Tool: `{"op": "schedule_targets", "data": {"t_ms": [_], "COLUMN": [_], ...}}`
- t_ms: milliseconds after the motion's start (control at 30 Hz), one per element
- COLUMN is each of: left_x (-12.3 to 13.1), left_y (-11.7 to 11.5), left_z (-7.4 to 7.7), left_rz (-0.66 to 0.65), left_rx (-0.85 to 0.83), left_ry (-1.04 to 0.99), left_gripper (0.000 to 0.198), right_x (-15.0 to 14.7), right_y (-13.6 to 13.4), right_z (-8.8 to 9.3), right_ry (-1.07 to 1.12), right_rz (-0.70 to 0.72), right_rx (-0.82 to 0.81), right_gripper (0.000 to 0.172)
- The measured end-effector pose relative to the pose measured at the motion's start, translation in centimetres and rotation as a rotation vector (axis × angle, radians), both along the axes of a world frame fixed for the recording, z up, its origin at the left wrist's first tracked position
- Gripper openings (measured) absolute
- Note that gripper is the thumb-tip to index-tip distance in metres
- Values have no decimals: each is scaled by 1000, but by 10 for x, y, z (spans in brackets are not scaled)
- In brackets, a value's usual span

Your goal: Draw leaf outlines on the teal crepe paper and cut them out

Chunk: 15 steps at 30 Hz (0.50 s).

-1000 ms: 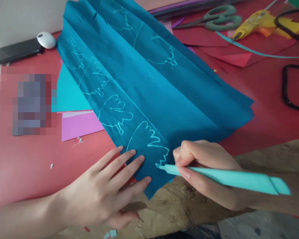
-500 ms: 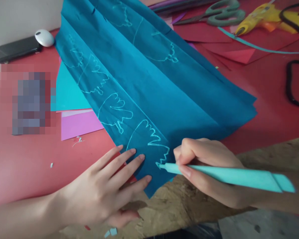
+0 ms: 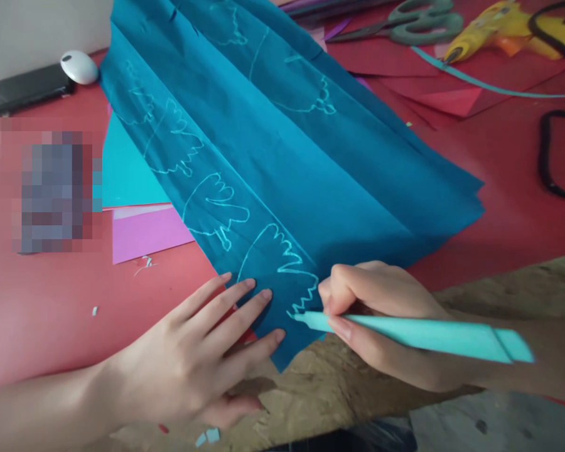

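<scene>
A creased sheet of dark blue paper [image 3: 339,188] lies slantwise over the table, with several light turquoise scalloped outlines drawn on it. My right hand [image 3: 381,320] grips a turquoise marker [image 3: 424,336], its tip touching the paper at the lower end of the nearest outline [image 3: 277,270]. Spread flat, my left hand [image 3: 202,351] rests its fingertips on the paper's lower left edge, beside that outline. Teal paper [image 3: 129,169] and pinkish-purple paper [image 3: 150,232] stick out from under the blue sheet on the left.
Scissors [image 3: 419,25], a yellow glue gun [image 3: 489,31] and a thin teal strip [image 3: 484,85] lie at the back right on red sheets. A white oval object [image 3: 79,67] sits at the back left. Paper scraps [image 3: 208,436] lie near the front edge.
The marker tip has moved slightly left and down, lengthening the zigzag line at the end of the nearest outline. My left hand stays on the paper. The whole view has shifted slightly.
</scene>
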<state>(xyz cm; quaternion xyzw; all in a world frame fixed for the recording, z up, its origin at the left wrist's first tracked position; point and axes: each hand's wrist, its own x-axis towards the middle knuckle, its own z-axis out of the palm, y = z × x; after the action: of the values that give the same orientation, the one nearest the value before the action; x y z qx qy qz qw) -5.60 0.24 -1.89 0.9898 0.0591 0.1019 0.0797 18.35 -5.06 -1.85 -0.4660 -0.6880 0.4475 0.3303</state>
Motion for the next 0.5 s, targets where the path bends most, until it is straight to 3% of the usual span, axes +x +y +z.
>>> {"op": "schedule_targets", "data": {"t_ms": [333, 500], "left_x": [0, 0], "left_y": [0, 1], "left_z": [-1, -1], "left_rz": [2, -5], "left_rx": [-14, -1], "left_ry": [11, 14], "left_gripper": [47, 47], "right_x": [0, 3], "right_y": [0, -4], "right_z": [-3, -5], "right_ry": [-10, 57], "right_rz": [2, 2], "right_rx": [-5, 94], "right_gripper": [17, 17]}}
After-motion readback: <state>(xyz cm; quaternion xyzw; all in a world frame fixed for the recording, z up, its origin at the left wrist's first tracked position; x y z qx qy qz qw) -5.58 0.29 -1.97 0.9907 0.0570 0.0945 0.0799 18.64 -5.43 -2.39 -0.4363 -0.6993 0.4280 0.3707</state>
